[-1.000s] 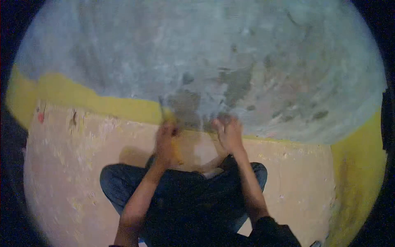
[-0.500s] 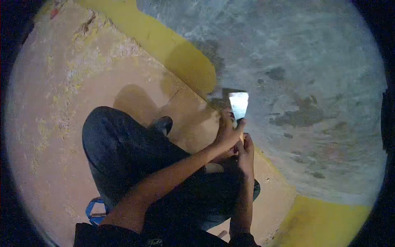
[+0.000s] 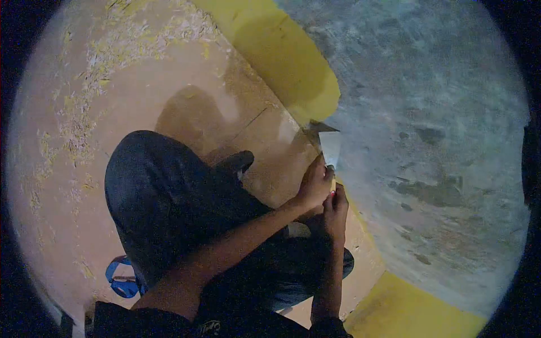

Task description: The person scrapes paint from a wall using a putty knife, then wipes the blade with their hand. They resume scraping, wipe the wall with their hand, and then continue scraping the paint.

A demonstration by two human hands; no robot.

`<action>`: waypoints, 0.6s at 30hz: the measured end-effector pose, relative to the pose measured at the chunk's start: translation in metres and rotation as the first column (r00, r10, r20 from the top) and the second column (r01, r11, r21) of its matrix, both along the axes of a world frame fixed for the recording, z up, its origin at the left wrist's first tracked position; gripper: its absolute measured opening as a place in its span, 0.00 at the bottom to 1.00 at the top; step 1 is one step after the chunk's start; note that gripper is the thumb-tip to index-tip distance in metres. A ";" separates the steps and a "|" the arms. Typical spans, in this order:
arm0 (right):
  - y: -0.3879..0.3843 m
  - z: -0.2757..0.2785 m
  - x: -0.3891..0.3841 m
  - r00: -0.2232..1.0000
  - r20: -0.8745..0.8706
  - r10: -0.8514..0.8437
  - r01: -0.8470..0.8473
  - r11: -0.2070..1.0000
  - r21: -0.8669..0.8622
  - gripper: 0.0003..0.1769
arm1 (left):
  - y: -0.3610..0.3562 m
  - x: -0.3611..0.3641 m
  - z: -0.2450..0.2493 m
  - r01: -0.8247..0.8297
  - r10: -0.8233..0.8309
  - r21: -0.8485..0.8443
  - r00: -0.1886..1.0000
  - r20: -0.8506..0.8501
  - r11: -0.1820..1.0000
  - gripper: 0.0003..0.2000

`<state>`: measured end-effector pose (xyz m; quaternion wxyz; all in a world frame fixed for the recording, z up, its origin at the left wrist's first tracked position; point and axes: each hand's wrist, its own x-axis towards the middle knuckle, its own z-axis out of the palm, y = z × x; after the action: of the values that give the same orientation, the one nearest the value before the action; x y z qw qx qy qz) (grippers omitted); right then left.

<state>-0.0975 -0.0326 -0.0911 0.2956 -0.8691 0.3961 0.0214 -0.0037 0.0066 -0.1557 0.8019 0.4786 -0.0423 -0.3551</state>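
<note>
A scraper [image 3: 330, 147] with a wide flat metal blade and a light handle stands out from between my two hands, its blade against or close to the grey wall. My left hand [image 3: 316, 187] is closed round it just below the blade. Lower down, my right hand [image 3: 336, 213] grips the handle's end, where a small red spot shows. Whether the blade's edge touches the wall cannot be made out.
Yellow paint [image 3: 293, 62] borders the scraped grey wall [image 3: 394, 101], with another yellow patch [image 3: 411, 307] at lower right. Paint flakes [image 3: 84, 112] litter the floor [image 3: 141, 101] at left. My bent legs [image 3: 163, 191] are below; a blue object [image 3: 124, 288] lies beside them.
The view has shifted, so the wall's yellow edge sits further right. The blade no longer shines brightly and looks duller. Both hands still hold the scraper.
</note>
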 end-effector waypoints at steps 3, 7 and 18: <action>0.005 -0.008 0.011 0.983 0.175 -0.060 0.046 0.995 0.085 0.17 | 0.010 0.005 0.003 -0.237 0.152 0.188 0.913 0.378 0.953 0.25; 0.007 -0.025 0.019 0.902 0.419 0.098 -0.130 0.990 0.049 0.16 | 0.031 0.024 0.033 -0.286 -0.035 0.403 0.779 0.626 0.869 0.33; -0.004 -0.013 0.040 0.985 0.167 -0.044 0.039 0.999 0.034 0.22 | -0.006 0.027 -0.002 -0.064 -0.048 0.264 0.915 0.400 0.962 0.38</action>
<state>-0.0574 -0.0367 -0.1040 0.3415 -0.8548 0.3873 -0.0522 0.0235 0.0003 -0.1580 0.7042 0.6468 -0.1553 -0.2481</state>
